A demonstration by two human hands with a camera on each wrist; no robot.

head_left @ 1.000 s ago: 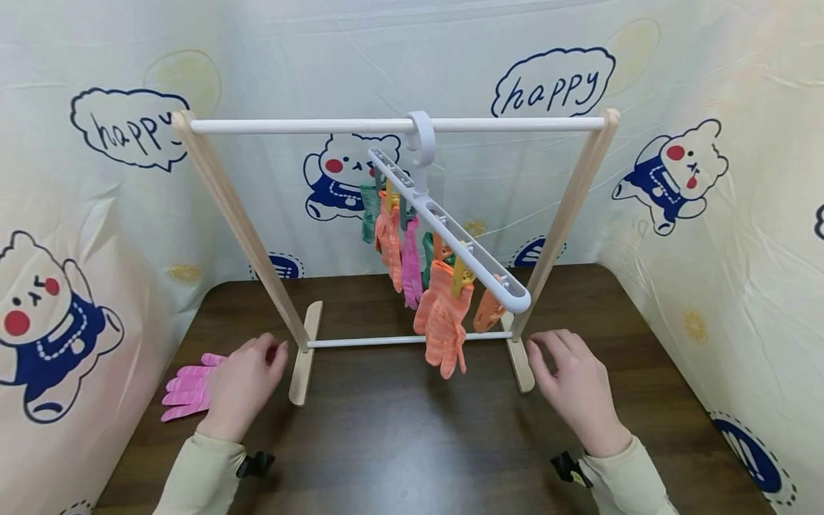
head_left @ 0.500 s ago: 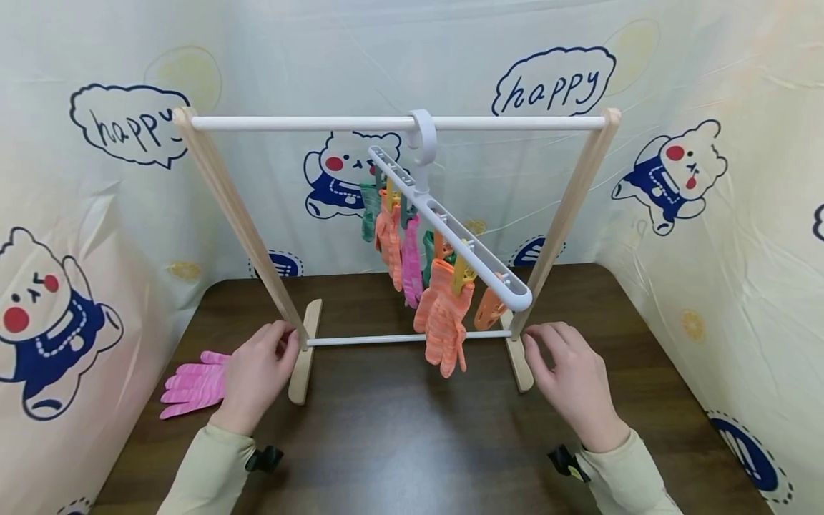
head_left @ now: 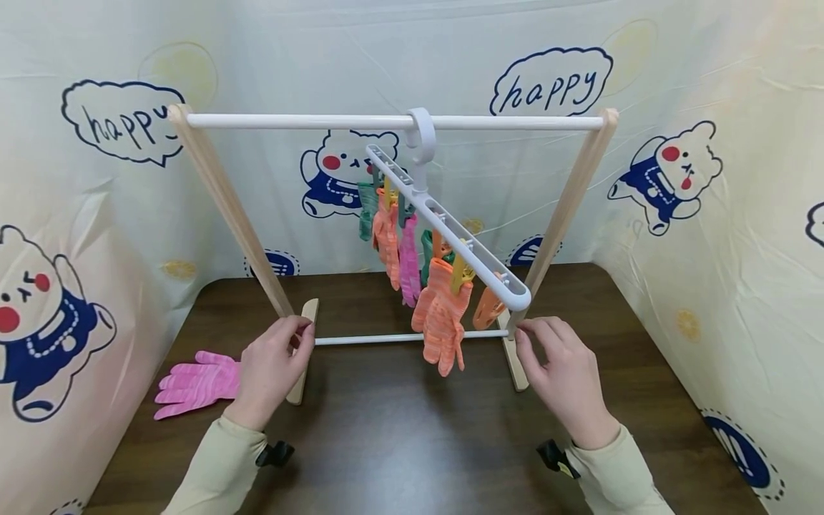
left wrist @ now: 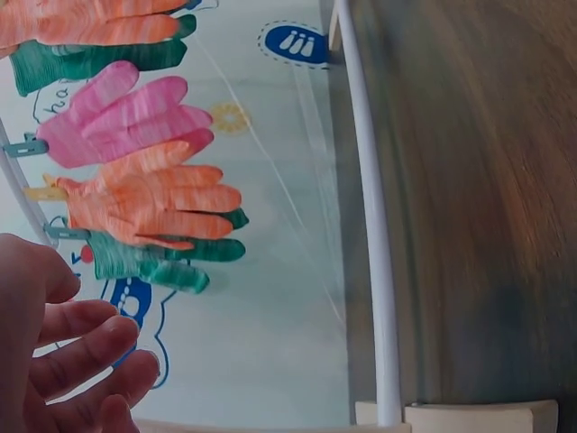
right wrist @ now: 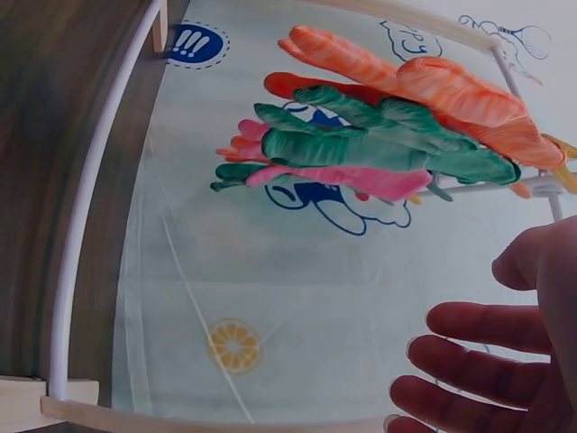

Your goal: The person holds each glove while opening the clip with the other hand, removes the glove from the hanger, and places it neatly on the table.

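Note:
My left hand [head_left: 272, 368] hovers by the lower left of the drying rack, its fingers loosely bent and holding nothing. Behind it, a pink glove [head_left: 196, 385] lies flat on the table, its cuff end hidden by the hand. My right hand [head_left: 561, 375] stays near the rack's right wooden post [head_left: 569, 204], also with loosely bent, bare fingers. Between them a white clip hanger [head_left: 444, 214] hooks over the rack's top bar [head_left: 302, 122]. From its clips hang orange, pink and green gloves, among them the front orange glove [head_left: 443, 315] and, in the left wrist view, a pink glove [left wrist: 126, 117].
An orange clip [head_left: 489, 307] dangles at the hanger's near end without a glove. The rack's wooden feet, such as the right foot [head_left: 515, 366], stand on the dark wooden table [head_left: 412, 443]. A thin lower bar [head_left: 367, 340] joins the posts. Printed curtain [head_left: 515, 43] surrounds the table.
My left hand has moved right, away from the pink glove on the table, to in front of the left post's base. My right hand has shifted slightly up and left. The hanger stays put.

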